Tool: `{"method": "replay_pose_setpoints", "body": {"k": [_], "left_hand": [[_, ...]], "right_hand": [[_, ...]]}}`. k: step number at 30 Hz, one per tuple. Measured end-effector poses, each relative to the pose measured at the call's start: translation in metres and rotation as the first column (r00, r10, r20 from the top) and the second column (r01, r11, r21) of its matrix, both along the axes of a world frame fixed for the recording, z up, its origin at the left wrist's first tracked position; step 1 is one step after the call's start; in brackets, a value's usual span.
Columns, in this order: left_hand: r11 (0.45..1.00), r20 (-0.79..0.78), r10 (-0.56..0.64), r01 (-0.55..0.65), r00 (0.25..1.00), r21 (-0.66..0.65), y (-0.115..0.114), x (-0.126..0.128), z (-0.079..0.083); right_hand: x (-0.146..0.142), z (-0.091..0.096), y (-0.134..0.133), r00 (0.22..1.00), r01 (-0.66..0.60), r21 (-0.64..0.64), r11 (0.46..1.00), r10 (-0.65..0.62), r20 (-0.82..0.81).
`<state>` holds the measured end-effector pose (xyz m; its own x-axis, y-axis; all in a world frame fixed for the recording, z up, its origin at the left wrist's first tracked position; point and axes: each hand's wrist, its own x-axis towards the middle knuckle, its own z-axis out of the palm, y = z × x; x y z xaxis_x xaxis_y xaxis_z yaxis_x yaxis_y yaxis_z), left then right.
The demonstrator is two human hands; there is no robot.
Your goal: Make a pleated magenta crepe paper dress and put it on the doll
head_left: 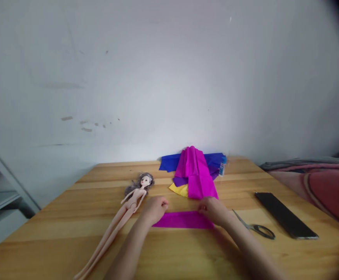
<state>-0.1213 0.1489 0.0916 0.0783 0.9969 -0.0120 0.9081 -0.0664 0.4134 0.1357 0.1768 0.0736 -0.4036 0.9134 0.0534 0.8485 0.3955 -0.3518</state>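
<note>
A flat magenta strip of thin, paper- or cloth-like material [184, 221] lies across the table in front of me. My left hand [157, 208] is closed at its far left corner, fingers curled inward. At the far right corner, my right hand [213, 210] pinches the strip's edge between thumb and fingers. The fingertips are small and partly hidden, so the exact grip is hard to make out. Left of my left hand, an unclothed doll [131, 204] with long grey hair lies on its back. Scissors with dark handles [255, 227] rest beside my right forearm.
Behind my hands, a heap of magenta [197, 171], blue [169, 162], purple and yellow sheets [181, 189] lies by the wall. A small blue-capped bottle or glue stick [222, 166] stands beside it. A long black flat object [286, 216] lies on the wooden table [79, 221] at right.
</note>
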Motion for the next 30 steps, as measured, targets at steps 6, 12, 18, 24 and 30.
{"method": "replay_pose_setpoints", "body": {"k": [6, 12, 18, 24, 30], "left_hand": [[0.995, -0.013, -0.028, 0.027, 1.000, -0.099, 0.003, -0.006, -0.001], [0.994, -0.046, -0.018, 0.013, 0.999, -0.108, 0.001, -0.004, -0.013], [0.997, -0.039, -0.045, 0.042, 0.998, -0.058, -0.004, -0.001, -0.012], [0.997, -0.024, -0.075, 0.075, 0.997, 0.016, -0.009, 0.003, 0.002], [0.900, -0.235, -0.195, 0.269, 0.952, 0.344, -0.034, 0.010, 0.018]], "right_hand": [[-0.001, -0.008, -0.002, 0.999, 0.000, -0.038, 0.999, -0.002, -0.047], [0.001, -0.015, -0.001, 0.995, -0.006, -0.056, 0.998, 0.001, -0.102], [0.001, -0.017, -0.006, 0.985, -0.055, 0.036, 0.998, 0.061, -0.159], [0.002, -0.010, -0.009, 0.968, -0.040, 0.030, 0.999, 0.046, -0.245], [0.010, 0.010, -0.027, 0.965, -0.084, 0.323, 0.943, 0.158, -0.209]]}}
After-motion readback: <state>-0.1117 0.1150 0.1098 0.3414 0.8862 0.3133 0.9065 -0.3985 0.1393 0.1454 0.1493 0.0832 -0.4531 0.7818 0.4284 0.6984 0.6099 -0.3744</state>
